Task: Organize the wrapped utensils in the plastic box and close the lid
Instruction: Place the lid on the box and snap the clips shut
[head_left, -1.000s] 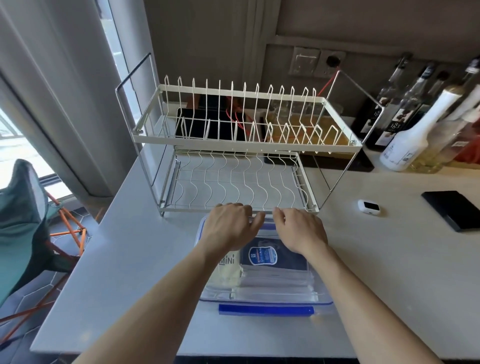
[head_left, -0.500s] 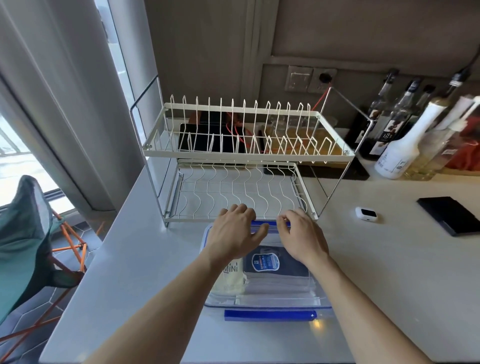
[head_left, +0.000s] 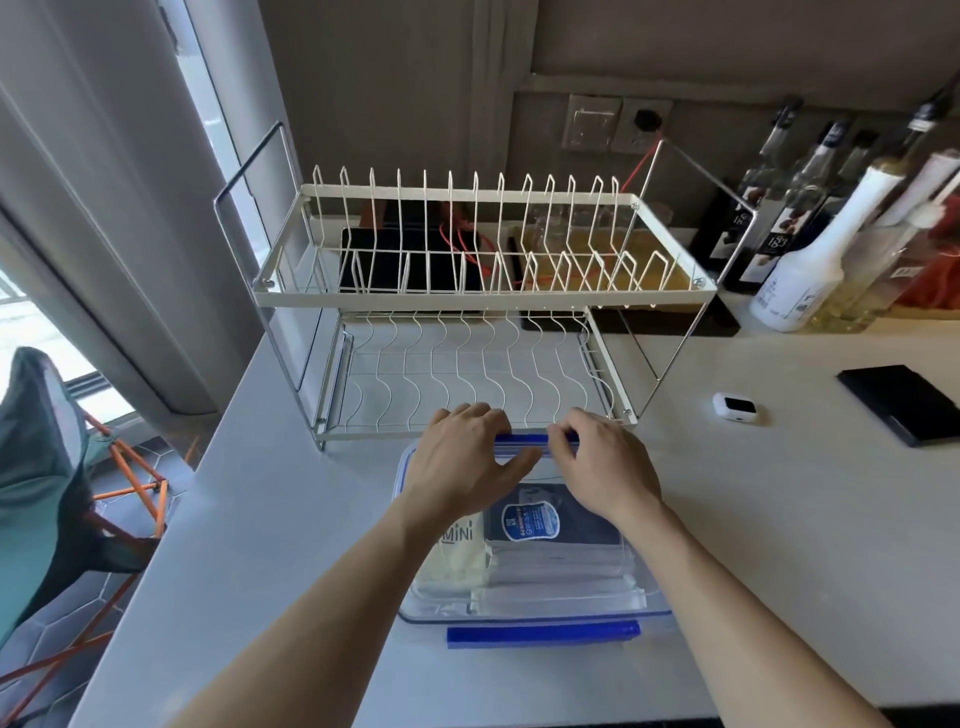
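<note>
Head view shows our left hand and right hand curled over the far blue latch of the plastic box, which sits on the counter before the dish rack, wrapped utensils inside. We judge the lid is being fastened; next, the near latch needs snapping shut.

Box clear, blue clips and rim. Inside: dark navy packet with blue-white label, cream pack. Rack cream-white wire. Counter off-white. White bottle. Black slab. Chair teal, orange legs.
</note>
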